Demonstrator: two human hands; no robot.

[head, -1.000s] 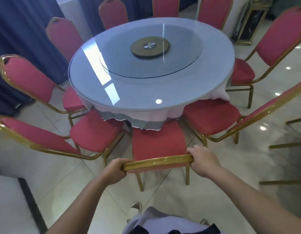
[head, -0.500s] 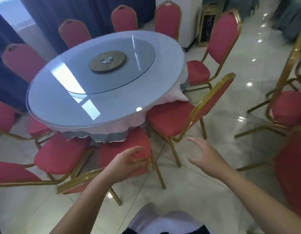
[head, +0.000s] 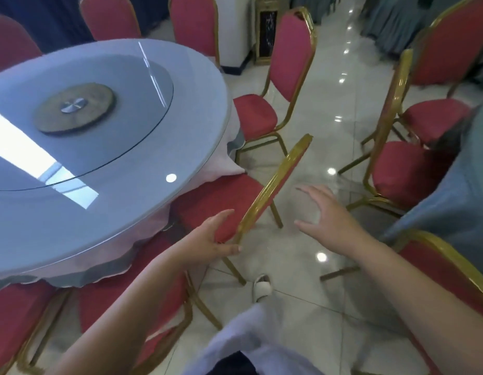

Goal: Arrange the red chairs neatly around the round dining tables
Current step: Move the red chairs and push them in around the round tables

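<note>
A round table (head: 132,190) with a glass top and a glass turntable (head: 72,109) fills the left. Red chairs with gold frames ring it. One red chair (head: 216,196) stands at its near right edge, seat partly under the tablecloth, its gold backrest rail (head: 278,180) running diagonally. My left hand (head: 213,239) holds the near end of that backrest, fingers on the padded side and thumb under the rail. My right hand (head: 324,215) hovers open to the right of the backrest, touching nothing.
Another chair (head: 289,63) stands at the table's far right. Three more chairs (head: 408,171) (head: 451,50) (head: 438,272) crowd the right side around a table with a blue-grey cloth (head: 457,207). A glossy tiled aisle (head: 324,117) runs between the tables. My slippered foot (head: 262,288) is below the chair.
Both hands let go of the chair in front of me. My view swung right, and my left hand took hold of the neighbouring chair's backrest while my right hand came up beside it.
</note>
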